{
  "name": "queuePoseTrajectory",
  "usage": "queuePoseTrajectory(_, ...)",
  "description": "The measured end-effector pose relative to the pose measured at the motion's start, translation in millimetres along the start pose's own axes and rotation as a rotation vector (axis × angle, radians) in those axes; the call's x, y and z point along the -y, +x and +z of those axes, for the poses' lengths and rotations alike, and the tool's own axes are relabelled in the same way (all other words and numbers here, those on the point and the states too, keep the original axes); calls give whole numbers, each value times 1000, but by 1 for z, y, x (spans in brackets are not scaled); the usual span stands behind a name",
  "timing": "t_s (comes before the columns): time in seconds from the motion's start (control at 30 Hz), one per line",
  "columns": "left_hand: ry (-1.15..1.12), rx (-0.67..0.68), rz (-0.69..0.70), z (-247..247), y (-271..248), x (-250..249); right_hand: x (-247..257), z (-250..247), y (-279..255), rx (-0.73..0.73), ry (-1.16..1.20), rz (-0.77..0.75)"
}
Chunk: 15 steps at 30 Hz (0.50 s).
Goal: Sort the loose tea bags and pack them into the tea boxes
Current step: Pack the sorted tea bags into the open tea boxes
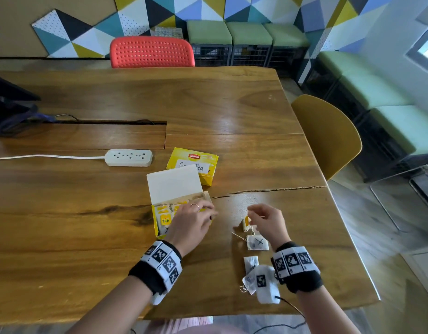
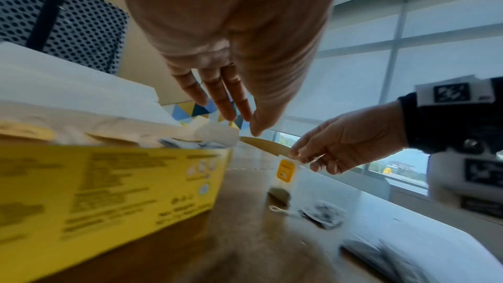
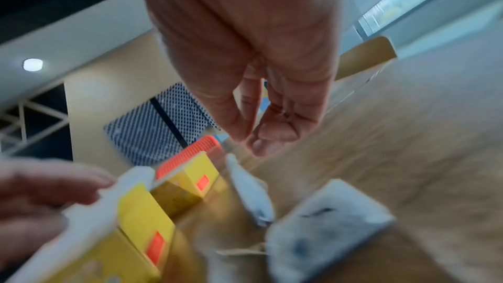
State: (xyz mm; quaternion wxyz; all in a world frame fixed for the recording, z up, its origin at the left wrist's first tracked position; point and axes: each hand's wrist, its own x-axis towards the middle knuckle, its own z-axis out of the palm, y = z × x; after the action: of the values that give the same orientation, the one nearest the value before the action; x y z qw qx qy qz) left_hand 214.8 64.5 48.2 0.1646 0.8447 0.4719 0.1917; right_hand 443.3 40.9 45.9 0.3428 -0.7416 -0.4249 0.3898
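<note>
An open yellow tea box (image 1: 160, 227) (image 2: 108, 180) (image 3: 136, 212) holds several tagged tea bags, its white lid (image 1: 174, 184) tipped back. My left hand (image 1: 205, 213) (image 2: 242, 122) hovers over the box's right end with straight fingers, holding nothing. To the right, my right hand (image 1: 249, 218) (image 2: 295, 155) (image 3: 246, 139) pinches a yellow-tagged tea bag (image 1: 246, 224) (image 2: 284, 170) (image 3: 250, 190), which hangs just above the table. A closed Lipton box (image 1: 193, 165) labelled Green Tea lies behind. Loose white tea bags lie near my right wrist, one marked with an X (image 1: 257, 242) (image 3: 326, 218).
A white power strip (image 1: 128, 157) with its cord lies left of the boxes. Two more loose tea bags (image 1: 251, 261) lie by the table's near edge (image 1: 280, 312). A mustard chair (image 1: 328, 138) stands at the right side, a red chair (image 1: 151, 53) at the far side.
</note>
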Motion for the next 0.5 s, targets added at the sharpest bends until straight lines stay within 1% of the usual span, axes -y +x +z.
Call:
queuePoseTrajectory(0.07, -64, 25, 65, 7, -5, -12, -21, -13, -3, -12, -174, 4)
queuePoseTrajectory(0.17, -120, 105, 152, 20, -9, -29, -47, -18, -10, 95, -460, -6)
queuePoseTrajectory(0.23, -121, 175, 185, 29, -7, -37, -58, -15, -16, 144, -572, -46)
queuePoseTrajectory(0.3, -116, 254, 168, 39, -4, -41, -60, -12, -18, 149, -593, -87)
queuePoseTrajectory(0.33, -127, 273, 144, 43, -1, -43, -60, -12, -18, 158, -605, -86)
queuePoseTrajectory(0.43, -173, 249, 59, 52, 10, -47, -56, -14, -17, 174, -617, -12)
queuePoseTrajectory(0.5, -149, 252, 39, 56, 20, -50, -55, -15, -16, 159, -579, 17)
